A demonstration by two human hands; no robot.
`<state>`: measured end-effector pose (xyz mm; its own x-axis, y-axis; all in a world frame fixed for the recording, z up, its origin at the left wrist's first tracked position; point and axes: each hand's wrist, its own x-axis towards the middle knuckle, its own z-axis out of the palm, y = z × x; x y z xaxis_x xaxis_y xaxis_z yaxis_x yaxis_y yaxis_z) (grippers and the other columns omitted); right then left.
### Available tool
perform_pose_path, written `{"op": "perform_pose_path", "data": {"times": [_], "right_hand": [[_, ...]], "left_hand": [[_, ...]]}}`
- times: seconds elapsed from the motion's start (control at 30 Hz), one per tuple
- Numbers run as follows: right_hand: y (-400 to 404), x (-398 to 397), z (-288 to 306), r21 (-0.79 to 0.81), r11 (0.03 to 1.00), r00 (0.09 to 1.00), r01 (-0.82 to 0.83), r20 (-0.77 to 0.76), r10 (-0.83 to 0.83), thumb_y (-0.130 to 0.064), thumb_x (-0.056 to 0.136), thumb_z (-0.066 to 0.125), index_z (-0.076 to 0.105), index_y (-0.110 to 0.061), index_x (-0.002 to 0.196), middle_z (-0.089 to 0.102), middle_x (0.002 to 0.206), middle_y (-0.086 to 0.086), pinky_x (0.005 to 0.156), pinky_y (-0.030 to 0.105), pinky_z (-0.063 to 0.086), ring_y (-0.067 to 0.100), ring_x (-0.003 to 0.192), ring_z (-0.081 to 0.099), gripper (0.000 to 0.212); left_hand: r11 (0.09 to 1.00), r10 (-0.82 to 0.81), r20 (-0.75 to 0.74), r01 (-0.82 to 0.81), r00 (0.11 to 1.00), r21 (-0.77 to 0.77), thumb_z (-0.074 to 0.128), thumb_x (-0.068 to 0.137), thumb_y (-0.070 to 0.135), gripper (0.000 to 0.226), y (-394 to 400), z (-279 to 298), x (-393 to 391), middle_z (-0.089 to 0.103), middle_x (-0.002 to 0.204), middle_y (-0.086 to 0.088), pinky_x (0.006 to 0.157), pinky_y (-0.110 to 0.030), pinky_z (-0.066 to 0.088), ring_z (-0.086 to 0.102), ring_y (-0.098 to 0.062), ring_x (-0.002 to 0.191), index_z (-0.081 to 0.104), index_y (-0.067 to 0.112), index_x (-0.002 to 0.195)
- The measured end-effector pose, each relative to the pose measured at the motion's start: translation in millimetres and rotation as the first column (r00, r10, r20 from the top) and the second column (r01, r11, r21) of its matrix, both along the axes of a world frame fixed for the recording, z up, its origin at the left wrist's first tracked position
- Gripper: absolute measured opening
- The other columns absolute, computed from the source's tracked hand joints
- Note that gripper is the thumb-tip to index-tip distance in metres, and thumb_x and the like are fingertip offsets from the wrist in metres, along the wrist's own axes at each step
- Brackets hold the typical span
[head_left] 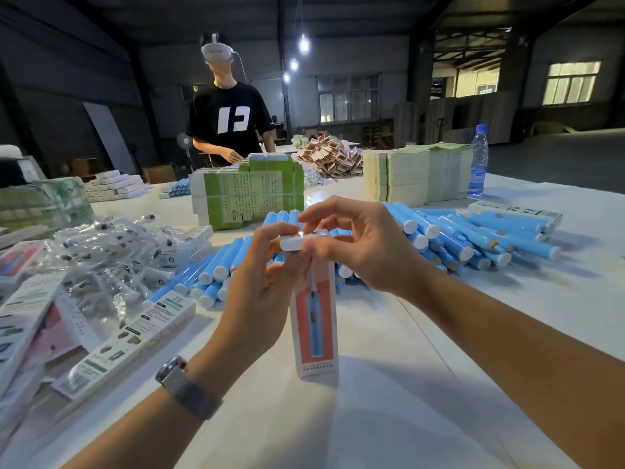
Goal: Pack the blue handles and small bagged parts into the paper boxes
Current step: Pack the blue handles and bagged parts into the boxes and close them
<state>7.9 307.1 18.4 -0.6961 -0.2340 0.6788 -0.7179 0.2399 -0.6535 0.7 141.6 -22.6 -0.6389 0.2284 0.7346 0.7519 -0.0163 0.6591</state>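
A tall paper box [316, 319] with a red front and a blue handle printed on it stands upright on the white table, just in front of me. My left hand [263, 279] grips its upper part from the left. My right hand [358, 245] pinches the white top flap of the box with fingers and thumb. Behind the box lies a heap of blue handles [449, 238] with white end caps, spreading right and left. A pile of small clear bagged parts [111, 258] sits to the left.
Filled and flat boxes [125, 346] lie at the left edge. Green flat cartons [247, 194] stand behind the handles, paper stacks [416, 174] and a water bottle [478, 160] at the back right. A person [230, 123] in a black shirt stands across the table.
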Motion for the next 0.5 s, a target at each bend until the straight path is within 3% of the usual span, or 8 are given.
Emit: {"op": "perform_pose_path", "data": {"times": [0.13,0.27,0.37,0.5], "right_hand": [[0,1,2,0.01,1.0,0.999,0.019,-0.031,-0.019,-0.012,0.082,0.073,0.072,-0.02,0.09,0.066,0.087,-0.009,0.075,0.025,0.05,0.014,0.084,0.063,0.011],[-1,2,3,-0.005,0.997,0.995,0.081,-0.059,-0.081,-0.014,0.082,0.073,0.071,-0.024,0.081,0.065,0.08,-0.014,0.069,0.026,0.05,0.011,0.076,0.062,0.011],[0,3,7,0.005,0.993,0.988,0.114,-0.107,-0.113,-0.016,0.083,0.07,0.068,-0.031,0.078,0.065,0.073,-0.018,0.065,0.019,0.046,0.007,0.07,0.06,0.016],[4,3,13,0.025,0.998,0.996,0.057,-0.069,-0.055,-0.017,0.079,0.072,0.07,-0.027,0.076,0.068,0.075,-0.008,0.073,0.028,0.052,0.018,0.076,0.065,0.011]], "left_hand": [[1.0,-0.003,0.034,0.004,0.999,-0.031,0.054,0.095,0.038,0.013,-3,2,-1,0.068,0.095,0.019,0.062,-0.022,0.055,0.07,-0.01,0.075,0.051,0.046,0.105],[1.0,-0.015,0.096,0.017,0.995,-0.018,0.054,0.086,0.038,0.029,-2,3,-1,0.068,0.098,0.02,0.066,-0.028,0.06,0.072,-0.012,0.08,0.047,0.042,0.113],[0.998,-0.018,0.066,0.022,0.998,-0.058,0.055,0.087,0.037,0.032,-2,3,2,0.068,0.102,0.014,0.07,-0.038,0.062,0.072,-0.02,0.079,0.044,0.047,0.116],[0.997,-0.026,0.041,0.029,0.999,-0.069,0.054,0.09,0.039,0.031,-2,3,3,0.067,0.105,0.016,0.07,-0.034,0.062,0.073,-0.018,0.081,0.044,0.06,0.109]]}}
